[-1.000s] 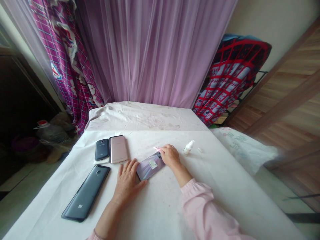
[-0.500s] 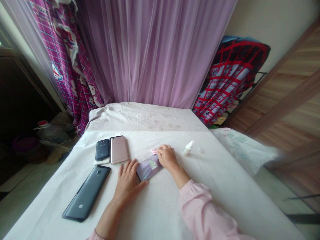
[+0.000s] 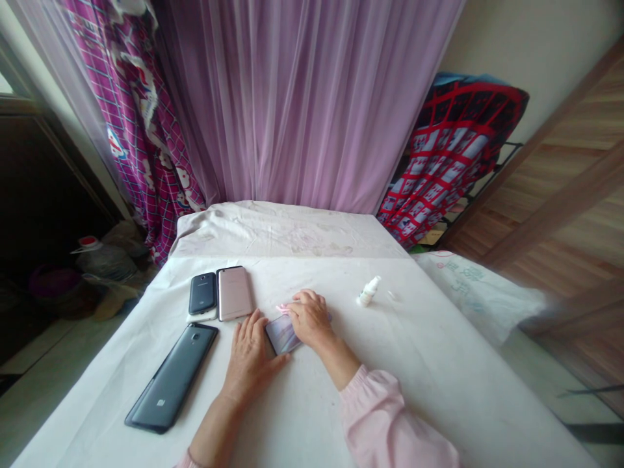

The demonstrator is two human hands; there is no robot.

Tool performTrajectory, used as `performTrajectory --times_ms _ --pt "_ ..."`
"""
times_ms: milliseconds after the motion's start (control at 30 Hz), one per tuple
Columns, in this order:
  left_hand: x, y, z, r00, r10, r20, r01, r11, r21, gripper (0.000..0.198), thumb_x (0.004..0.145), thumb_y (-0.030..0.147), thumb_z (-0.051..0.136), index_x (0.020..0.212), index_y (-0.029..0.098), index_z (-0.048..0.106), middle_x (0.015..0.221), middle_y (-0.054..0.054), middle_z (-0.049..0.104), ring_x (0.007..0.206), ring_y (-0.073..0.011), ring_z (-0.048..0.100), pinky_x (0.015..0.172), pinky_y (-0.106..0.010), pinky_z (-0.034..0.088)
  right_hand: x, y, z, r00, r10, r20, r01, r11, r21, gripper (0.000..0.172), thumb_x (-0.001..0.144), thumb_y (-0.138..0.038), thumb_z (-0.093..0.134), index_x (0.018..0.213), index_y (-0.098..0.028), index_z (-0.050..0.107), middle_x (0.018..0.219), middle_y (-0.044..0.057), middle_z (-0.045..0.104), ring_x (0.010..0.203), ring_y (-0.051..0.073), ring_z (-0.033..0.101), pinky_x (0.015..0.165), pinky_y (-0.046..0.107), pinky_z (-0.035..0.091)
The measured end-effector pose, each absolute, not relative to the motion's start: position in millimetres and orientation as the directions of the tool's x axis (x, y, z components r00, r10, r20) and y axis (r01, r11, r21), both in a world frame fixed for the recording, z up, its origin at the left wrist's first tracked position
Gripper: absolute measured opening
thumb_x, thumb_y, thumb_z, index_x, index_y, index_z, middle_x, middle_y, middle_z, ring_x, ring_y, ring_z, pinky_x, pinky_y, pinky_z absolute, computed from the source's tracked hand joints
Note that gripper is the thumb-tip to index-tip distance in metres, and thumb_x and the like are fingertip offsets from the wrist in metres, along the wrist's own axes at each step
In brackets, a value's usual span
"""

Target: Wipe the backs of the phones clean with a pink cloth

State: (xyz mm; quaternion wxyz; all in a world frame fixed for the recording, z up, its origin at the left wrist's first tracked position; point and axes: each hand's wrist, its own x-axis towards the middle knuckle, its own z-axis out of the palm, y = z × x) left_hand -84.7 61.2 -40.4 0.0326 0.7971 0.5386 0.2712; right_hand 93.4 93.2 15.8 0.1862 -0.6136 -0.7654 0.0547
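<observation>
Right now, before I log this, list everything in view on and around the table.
table: one, white cloth cover, centre
iridescent phone: one, purple-grey, under the right hand
small pink item: one, pink, at right fingertips
rose-gold phone: one, pink-gold, table's far left
small dark phone: one, dark blue, left of the rose-gold phone
large phone: one, dark grey, near left
bottle: one, white, right of the hands
curtain: one, purple, behind the table
left hand: one, flat, touching the iridescent phone's edge
right hand: one, on that phone, pinching the small pink item
</observation>
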Motion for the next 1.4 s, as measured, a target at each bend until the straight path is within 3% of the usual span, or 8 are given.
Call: performTrajectory --times_ms 200,533,800,900,1067,1400 --pt "-85 62 -47 0.27 0.857 0.439 0.837 -0.434 0.332 0.084 0.068 0.05 0.067 0.135 0.013 0.031 0.135 -0.023 0.05 0.125 -0.0382 0.047 0.102 -0.056 0.034 78 87 17 -0.244 0.939 0.241 0.906 0.31 -0.288 0.022 0.09 -0.028 0.053 0.096 -0.031 0.073 0.112 0.005 0.063 0.117 0.022 0.043 0.094 0.038 0.032" --pt "-85 62 -50 0.251 0.868 0.428 0.831 -0.42 0.365 0.096 0.069 0.048 0.065 0.144 0.011 0.019 0.138 -0.023 0.047 0.125 -0.0381 0.046 0.103 -0.056 0.032 65 84 15 -0.35 0.905 0.24 0.854 0.414 -0.316 0.023 0.091 -0.027 0.052 0.097 -0.032 0.073 0.122 0.002 0.06 0.127 0.022 0.035 0.103 0.041 0.026" --pt "-86 61 -49 0.267 0.877 0.399 0.828 -0.421 0.372 0.101 0.069 0.048 0.065 0.147 0.011 0.013 0.141 -0.023 0.044 0.129 -0.0382 0.043 0.105 -0.056 0.03 90 83 13 -0.321 0.919 0.23 0.871 0.381 -0.309 0.026 0.091 -0.027 0.052 0.105 -0.039 0.071 0.125 0.001 0.059 0.13 0.023 0.034 0.104 0.043 0.025" --pt "-86 60 -44 0.273 0.883 0.382 0.834 -0.415 0.363 0.096 0.07 0.048 0.066 0.145 0.012 0.019 0.139 -0.022 0.046 0.129 -0.0381 0.042 0.106 -0.056 0.03 107 84 13 -0.252 0.937 0.243 0.9 0.319 -0.297 0.027 0.091 -0.025 0.052 0.104 -0.038 0.071 0.123 0.003 0.059 0.128 0.023 0.035 0.103 0.042 0.027" --pt "-92 64 -39 0.316 0.875 0.368 0.813 -0.449 0.37 0.062 0.07 0.049 0.068 0.121 0.017 0.051 0.134 -0.018 0.053 0.125 -0.037 0.047 0.104 -0.056 0.034 135 89 7 -0.13 0.963 0.235 0.934 0.198 -0.298 0.031 0.091 -0.023 0.053 0.11 -0.042 0.068 0.121 0.002 0.059 0.126 0.023 0.036 0.1 0.04 0.029" --pt "-93 62 -31 0.337 0.869 0.362 0.812 -0.463 0.356 0.049 0.072 0.038 0.068 0.116 0.02 0.057 0.133 -0.014 0.054 0.126 -0.0351 0.046 0.105 -0.056 0.034 144 85 8 -0.031 0.974 0.225 0.95 0.099 -0.295 0.035 0.09 -0.018 0.05 0.112 -0.039 0.068 0.124 0.004 0.058 0.126 0.024 0.036 0.1 0.041 0.028"
